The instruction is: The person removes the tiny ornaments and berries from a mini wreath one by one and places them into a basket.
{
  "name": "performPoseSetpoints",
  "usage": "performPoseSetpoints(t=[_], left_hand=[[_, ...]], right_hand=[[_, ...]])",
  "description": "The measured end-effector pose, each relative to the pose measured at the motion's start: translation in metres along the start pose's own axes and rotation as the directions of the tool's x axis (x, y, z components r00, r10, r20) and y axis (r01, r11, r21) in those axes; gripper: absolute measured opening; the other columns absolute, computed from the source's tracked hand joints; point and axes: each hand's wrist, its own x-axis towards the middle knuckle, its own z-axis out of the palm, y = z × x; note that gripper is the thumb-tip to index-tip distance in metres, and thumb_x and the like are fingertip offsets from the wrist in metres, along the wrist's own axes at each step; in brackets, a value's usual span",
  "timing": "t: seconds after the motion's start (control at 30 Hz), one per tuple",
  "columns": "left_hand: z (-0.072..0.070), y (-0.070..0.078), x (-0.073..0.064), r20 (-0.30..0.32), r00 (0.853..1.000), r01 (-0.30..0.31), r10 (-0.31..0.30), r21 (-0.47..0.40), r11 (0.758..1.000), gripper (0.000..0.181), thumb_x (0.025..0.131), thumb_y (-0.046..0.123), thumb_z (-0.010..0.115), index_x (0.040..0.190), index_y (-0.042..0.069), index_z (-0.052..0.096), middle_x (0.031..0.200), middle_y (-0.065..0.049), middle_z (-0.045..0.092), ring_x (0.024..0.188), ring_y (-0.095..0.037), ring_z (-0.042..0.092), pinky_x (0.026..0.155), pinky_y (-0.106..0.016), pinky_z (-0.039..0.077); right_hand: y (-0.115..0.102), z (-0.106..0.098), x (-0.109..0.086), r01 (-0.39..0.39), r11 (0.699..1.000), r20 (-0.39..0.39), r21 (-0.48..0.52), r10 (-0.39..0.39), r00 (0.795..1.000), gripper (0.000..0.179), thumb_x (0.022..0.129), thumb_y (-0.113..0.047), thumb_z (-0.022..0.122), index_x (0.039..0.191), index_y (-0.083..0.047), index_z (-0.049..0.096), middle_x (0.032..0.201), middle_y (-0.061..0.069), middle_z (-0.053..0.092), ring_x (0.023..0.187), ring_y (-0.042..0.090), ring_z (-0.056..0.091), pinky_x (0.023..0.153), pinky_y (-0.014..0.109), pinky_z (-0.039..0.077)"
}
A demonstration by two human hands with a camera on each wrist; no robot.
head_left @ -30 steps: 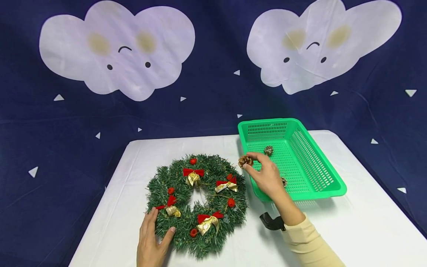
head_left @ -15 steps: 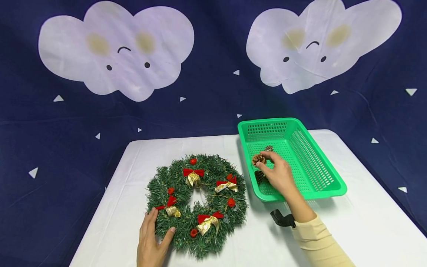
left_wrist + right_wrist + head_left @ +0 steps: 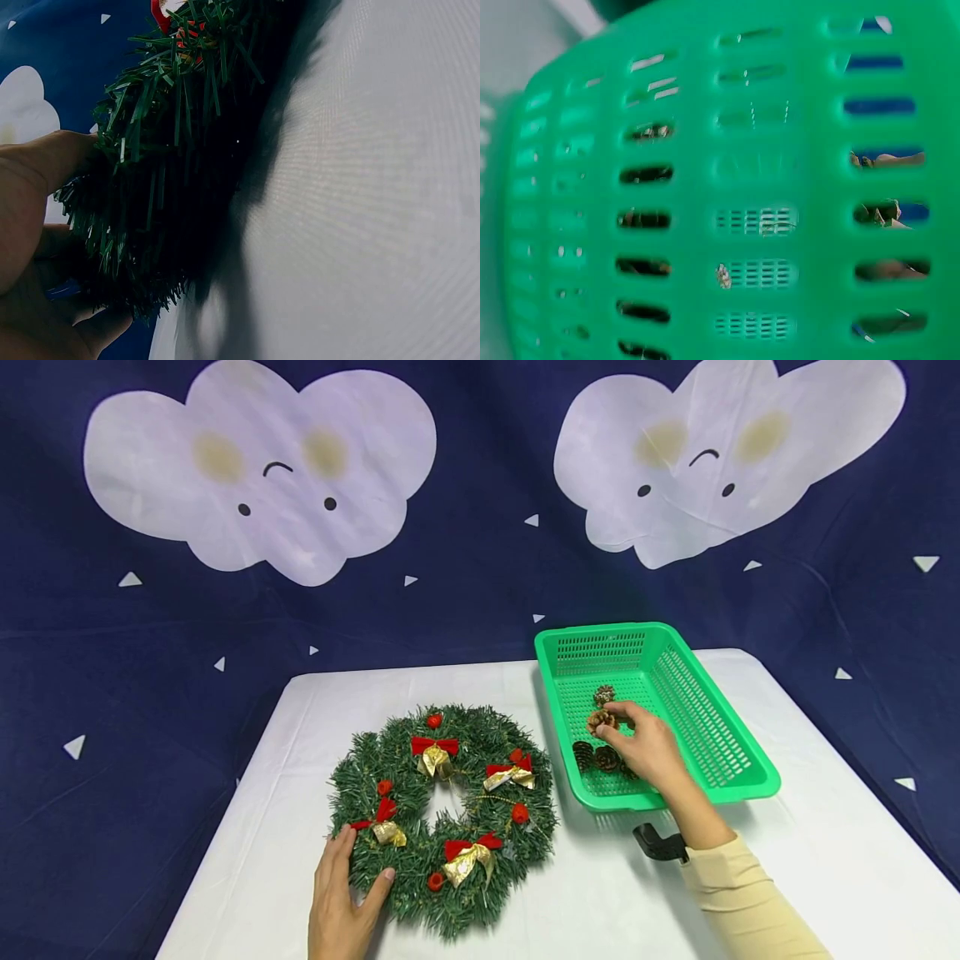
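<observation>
My right hand (image 3: pixel 647 747) pinches a brown pine cone (image 3: pixel 601 722) between thumb and fingers, over the inside of the green plastic basket (image 3: pixel 738 739). Just beyond it lies a pine cone with whitish tips (image 3: pixel 604 695). Darker pine cones (image 3: pixel 582 755) sit nearer the basket's front, partly covered by the hand. My left hand (image 3: pixel 341 902) rests at the lower left rim of a green wreath (image 3: pixel 450 914), its fingers along the outer side and the thumb on the foliage. In the right wrist view the slotted basket wall (image 3: pixel 817 187) hides most of the hand.
Red bows with gold ribbon (image 3: pixel 435 756) and red berries (image 3: pixel 520 813) decorate the wreath. A white cloth (image 3: pixel 570 893) covers the table. Behind stands a dark blue backdrop (image 3: pixel 480 593) with clouds. A black wrist mount (image 3: pixel 660 843) juts out below the right wrist.
My right hand has moved rightward with the pine cone, from the basket's left rim to over its inside. Dark cones have come into view. The left hand and wreath have stayed put.
</observation>
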Motion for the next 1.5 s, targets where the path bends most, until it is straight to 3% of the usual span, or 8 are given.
performPoseSetpoints(t=[0.67, 1.5], left_hand=[[0.0, 0.001, 0.0, 0.002, 1.0, 0.008, -0.008, 0.01, 1.0, 0.076, 0.082, 0.031, 0.073, 0.143, 0.003, 0.038, 0.149, -0.015, 0.035, 0.139, -0.041, 0.026, 0.107, -0.061, 0.029], [0.0, 0.001, -0.001, -0.009, 1.0, 0.006, -0.006, 0.005, 1.0, 0.076, 0.081, 0.029, 0.073, 0.144, 0.005, 0.038, 0.149, -0.015, 0.035, 0.139, -0.041, 0.027, 0.106, -0.061, 0.03]], right_hand=[[0.023, -0.015, 0.005, -0.025, 0.998, 0.134, -0.052, 0.032, 0.991, 0.043, 0.091, -0.026, 0.061, 0.128, -0.005, 0.054, 0.122, 0.026, 0.06, 0.111, 0.044, 0.056, 0.082, 0.055, 0.049], [0.042, -0.025, 0.009, -0.029, 0.991, 0.193, -0.133, 0.054, 0.98, 0.042, 0.092, -0.026, 0.059, 0.126, -0.003, 0.056, 0.122, 0.027, 0.06, 0.112, 0.047, 0.054, 0.087, 0.059, 0.046]])
